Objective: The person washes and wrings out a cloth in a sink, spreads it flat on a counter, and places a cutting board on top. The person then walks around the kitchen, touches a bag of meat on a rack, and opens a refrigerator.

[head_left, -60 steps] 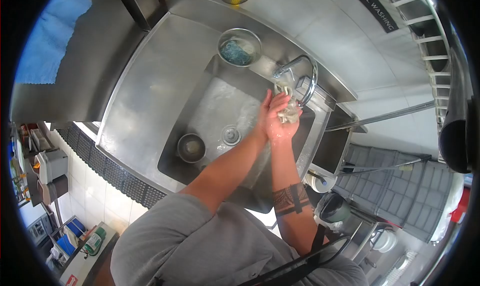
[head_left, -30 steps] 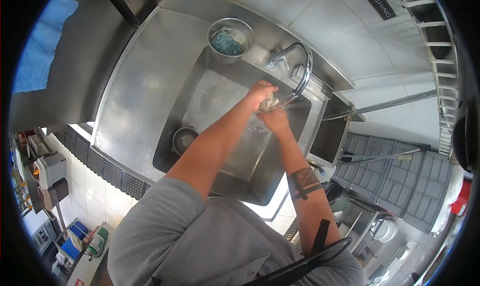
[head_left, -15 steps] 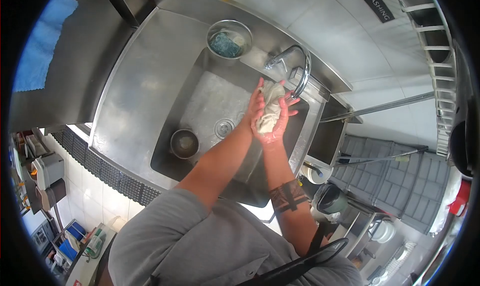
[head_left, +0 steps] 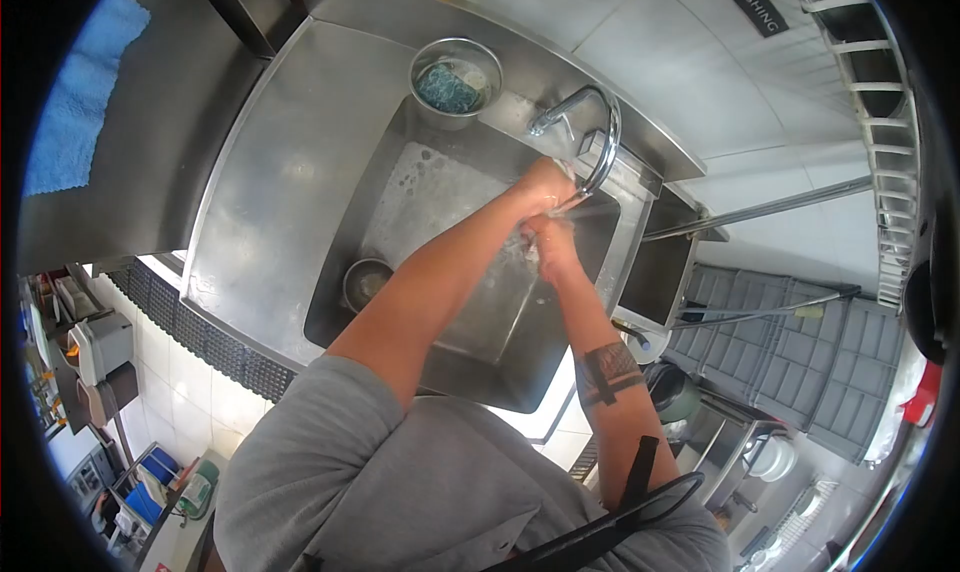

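Observation:
Under the curved chrome faucet (head_left: 612,122), my left hand (head_left: 546,185) is closed around a wet off-white cloth (head_left: 531,248). Just below it, my right hand (head_left: 554,240) grips the same cloth, its fingers curled. Only small bits of the cloth show past the hands; the rest is hidden. Water runs from the faucet over both hands into the steel sink (head_left: 440,187). A metal bowl (head_left: 456,80) with a blue-green scouring pad (head_left: 447,90) inside stands at the sink's back edge. A smaller metal bowl (head_left: 366,283) sits in the basin, partly behind my left forearm.
A steel drainboard (head_left: 285,172) extends left of the sink. A blue cloth (head_left: 90,92) hangs at the far left. Right of the sink are a metal bar (head_left: 760,208), grey crates (head_left: 780,352) and a white wire rack (head_left: 880,152).
Both hands have turned over and closed on the cloth, which was lying in the open palms. The cloth is now bunched and mostly hidden. Water now splashes over the hands.

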A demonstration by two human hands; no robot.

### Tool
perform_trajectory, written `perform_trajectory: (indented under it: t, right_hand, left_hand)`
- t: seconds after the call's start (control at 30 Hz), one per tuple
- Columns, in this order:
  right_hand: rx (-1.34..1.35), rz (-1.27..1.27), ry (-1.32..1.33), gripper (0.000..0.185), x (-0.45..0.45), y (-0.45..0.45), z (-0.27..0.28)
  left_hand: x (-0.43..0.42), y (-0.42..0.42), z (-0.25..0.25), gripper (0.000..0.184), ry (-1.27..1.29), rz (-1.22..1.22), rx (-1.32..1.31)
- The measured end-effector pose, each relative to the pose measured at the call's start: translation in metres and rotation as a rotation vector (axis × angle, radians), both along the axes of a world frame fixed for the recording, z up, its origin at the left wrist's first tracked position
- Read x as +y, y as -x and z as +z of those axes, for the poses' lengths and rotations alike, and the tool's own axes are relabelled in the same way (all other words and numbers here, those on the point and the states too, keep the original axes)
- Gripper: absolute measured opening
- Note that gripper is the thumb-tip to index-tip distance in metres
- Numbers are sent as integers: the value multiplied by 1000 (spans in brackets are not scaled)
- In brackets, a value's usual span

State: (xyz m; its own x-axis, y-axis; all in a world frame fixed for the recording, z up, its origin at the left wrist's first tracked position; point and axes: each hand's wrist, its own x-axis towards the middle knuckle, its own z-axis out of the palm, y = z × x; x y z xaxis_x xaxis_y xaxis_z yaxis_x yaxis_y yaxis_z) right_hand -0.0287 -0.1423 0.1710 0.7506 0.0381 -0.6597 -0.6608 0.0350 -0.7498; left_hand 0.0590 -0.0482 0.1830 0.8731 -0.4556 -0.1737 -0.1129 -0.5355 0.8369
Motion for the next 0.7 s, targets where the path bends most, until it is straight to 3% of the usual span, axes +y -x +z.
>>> perform_trajectory:
  t: [0.03,0.07,0.1,0.13,0.17,0.23,0.3,0.33,0.4,0.47,0.6,0.63,0.7]
  right_hand:
    - [-74,118,251,26,0,-1,-9]
    - [-73,118,249,26,1,-1,-19]
    - [-261,285,490,29,5,-1,-22]
    - [-452,452,731,32,6,0,-24]
    - [-453,452,731,32,3,0,-24]
    - [-274,470,1006,37,11,-3,1]
    - [-299,433,977,41,1,-7,3]
    - [-321,393,948,45,-6,-9,3]
    - [-398,487,907,49,-16,-17,4]
    - [-475,572,870,53,-22,-18,4]
    - [-301,320,407,37,-11,-8,30]
    - [-198,232,248,34,-8,-1,41]
    - [-257,152,257,35,-12,8,28]
  left_hand:
    - [-2,0,-8,14,-204,-74,-230]
    - [-4,0,-15,22,-219,4,-59]
    - [-6,1,-20,31,-232,82,110]
    - [-6,4,-26,31,-233,82,110]
    - [-7,12,-32,38,-209,169,60]
    - [-4,21,-40,44,-189,265,3]
    - [-4,33,-47,59,-72,592,-83]
    - [1,36,-41,59,-73,593,-81]
    - [15,35,-34,66,238,487,372]
    - [16,52,-30,73,318,564,344]
    - [9,85,-78,78,467,758,196]
    - [15,96,-59,78,464,748,188]
    - [26,115,-21,76,474,603,588]
